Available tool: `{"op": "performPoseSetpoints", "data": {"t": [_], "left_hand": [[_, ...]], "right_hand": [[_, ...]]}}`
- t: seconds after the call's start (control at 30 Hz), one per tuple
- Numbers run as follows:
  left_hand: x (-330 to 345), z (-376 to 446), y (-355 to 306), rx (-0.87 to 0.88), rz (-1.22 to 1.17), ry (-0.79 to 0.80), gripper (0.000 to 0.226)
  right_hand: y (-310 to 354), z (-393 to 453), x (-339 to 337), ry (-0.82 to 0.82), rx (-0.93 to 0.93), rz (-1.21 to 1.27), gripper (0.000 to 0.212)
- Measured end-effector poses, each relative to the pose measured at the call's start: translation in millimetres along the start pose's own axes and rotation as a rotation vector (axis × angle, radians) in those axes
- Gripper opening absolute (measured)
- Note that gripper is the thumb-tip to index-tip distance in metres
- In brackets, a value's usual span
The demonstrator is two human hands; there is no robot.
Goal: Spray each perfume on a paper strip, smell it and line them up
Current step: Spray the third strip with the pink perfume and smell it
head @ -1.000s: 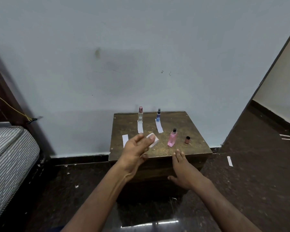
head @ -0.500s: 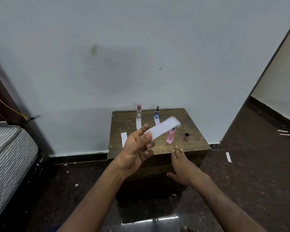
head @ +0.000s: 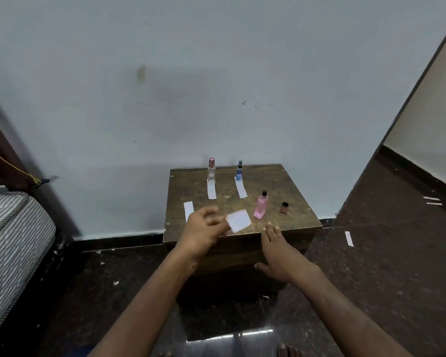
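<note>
The left hand (head: 201, 229) is raised over the front part of the wooden table (head: 294, 217), with fingers curled and pinching a white paper strip (head: 238, 220); the strip is blurred and looks almost square from this angle. The right hand (head: 277, 249) rests at the front edge of the table, fingers straight and close together, their tips on the top, the thumb spread to the side against the front face.

The table is a dark brown box with a rough, spotted top. At its back stands a slim clear glass bottle (head: 211, 170) with a pink metallic cap, and just beside it on the right a small blue bottle (head: 239, 171) with a black sprayer. A flat white strip lies in front of each: one (head: 211, 189) before the clear bottle, one (head: 241, 188) before the blue. A third strip (head: 188, 210) lies near the left edge. A pink rectangular bottle (head: 261, 206) with pink liquid and a bare black nozzle stands near the strip in the hand; its small round cap (head: 284, 207) stands apart at the right.

The floor (head: 384, 266) is dark polished stone with paper scraps
</note>
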State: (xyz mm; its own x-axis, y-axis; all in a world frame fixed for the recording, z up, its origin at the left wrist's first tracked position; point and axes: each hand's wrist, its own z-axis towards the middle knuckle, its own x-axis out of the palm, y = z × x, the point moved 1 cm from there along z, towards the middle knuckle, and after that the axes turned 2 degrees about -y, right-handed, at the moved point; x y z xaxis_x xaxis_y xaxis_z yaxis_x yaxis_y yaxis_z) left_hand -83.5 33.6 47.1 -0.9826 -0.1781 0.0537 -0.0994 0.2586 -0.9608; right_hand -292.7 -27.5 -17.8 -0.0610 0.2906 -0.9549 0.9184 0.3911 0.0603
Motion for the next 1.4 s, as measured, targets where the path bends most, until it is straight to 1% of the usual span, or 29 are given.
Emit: {"op": "performPoseSetpoints", "data": {"t": [0.03, 0.07, 0.1, 0.13, 0.2, 0.27, 0.3, 0.33, 0.4, 0.43, 0.47, 0.53, 0.6, 0.7, 0.73, 0.8, 0.87, 0.93, 1.0, 1.13, 1.27, 1.4], "left_hand": [[-4.4, 3.3, 8.5, -0.033, 0.194, -0.136, 0.066], [-8.1, 6.1, 13.7, -0.033, 0.319, -0.215, 0.066], [-9.8, 8.6, 16.4, 0.026, 0.409, -0.246, 0.062], [-9.9, 9.0, 15.9, 0.116, 0.495, -0.255, 0.054], [-9.3, 8.4, 14.7, 0.315, 0.653, -0.261, 0.043], [-9.2, 8.5, 15.7, 0.456, 0.712, -0.215, 0.042], [-8.6, 8.8, 16.3, 0.495, 0.738, -0.172, 0.043], [-7.4, 9.0, 15.6, 0.527, 0.779, -0.119, 0.044], [-5.2, 11.2, 13.2, 0.568, 0.886, -0.017, 0.045], [-4.9, 12.3, 11.6, 0.588, 0.91, 0.019, 0.045], [-4.6, 13.0, 11.0, 0.608, 0.903, 0.044, 0.045], [-5.7, 13.7, 11.4, 0.627, 0.878, 0.071, 0.044], [-7.0, 13.1, 12.2, 0.631, 0.852, 0.082, 0.045], [-9.9, 9.9, 11.0, 0.608, 0.725, 0.043, 0.051], [-11.0, 8.4, 10.4, 0.583, 0.668, 0.023, 0.053], [-11.9, 6.1, 9.2, 0.458, 0.517, 0.028, 0.048], [-8.2, 5.3, 9.0, 0.288, 0.337, 0.132, 0.034], [-0.2, 2.7, 8.6, 0.184, 0.23, 0.205, 0.035], [6.3, -0.7, 7.7, 0.124, 0.185, 0.229, 0.037], [10.8, -2.5, 9.0, 0.077, 0.19, 0.252, 0.026], [11.7, -2.5, 11.8, 0.096, 0.204, 0.295, 0.019], [10.7, -0.6, 15.1, 0.14, 0.229, 0.226, 0.016]], "right_hand": [[-1.1, -1.4, -1.9, 0.011, 0.004, 0.006, 0.102], [-1.8, -3.2, -5.2, 0.015, 0.011, 0.014, 0.099], [-2.9, -5.1, -9.2, 0.0, 0.023, 0.033, 0.093], [-2.5, -7.7, -14.5, -0.064, 0.028, 0.073, 0.082], [0.1, -12.8, -27.3, -0.338, 0.027, 0.218, 0.058], [6.9, -18.8, -37.9, -0.619, -0.045, 0.386, 0.046], [10.6, -21.3, -41.1, -0.689, -0.117, 0.441, 0.045], [14.7, -23.9, -43.2, -0.703, -0.199, 0.464, 0.046], [21.9, -27.2, -43.3, -0.628, -0.356, 0.441, 0.052], [24.1, -27.0, -41.0, -0.577, -0.406, 0.407, 0.052], [25.9, -26.4, -38.6, -0.543, -0.436, 0.371, 0.048], [28.9, -24.7, -35.3, -0.529, -0.452, 0.336, 0.03], [31.7, -25.6, -35.9, -0.521, -0.435, 0.397, 0.017], [30.6, -27.3, -37.0, -0.451, -0.345, 0.595, 0.012], [29.5, -27.7, -38.2, -0.427, -0.289, 0.71, 0.011], [28.5, -28.4, -42.6, -0.35, -0.146, 1.056, 0.012], [29.7, -29.2, -47.0, -0.281, -0.033, 1.414, 0.017], [29.0, -29.0, -50.5, -0.259, 0.076, 1.648, 0.022], [26.6, -28.5, -50.9, -0.261, 0.172, 1.748, 0.022], [20.3, -27.5, -48.7, -0.258, 0.3, 1.858, 0.02], [15.0, -27.6, -49.4, -0.255, 0.351, 1.923, 0.012], [12.8, -29.0, -50.8, -0.257, 0.354, 1.933, 0.014]]}}
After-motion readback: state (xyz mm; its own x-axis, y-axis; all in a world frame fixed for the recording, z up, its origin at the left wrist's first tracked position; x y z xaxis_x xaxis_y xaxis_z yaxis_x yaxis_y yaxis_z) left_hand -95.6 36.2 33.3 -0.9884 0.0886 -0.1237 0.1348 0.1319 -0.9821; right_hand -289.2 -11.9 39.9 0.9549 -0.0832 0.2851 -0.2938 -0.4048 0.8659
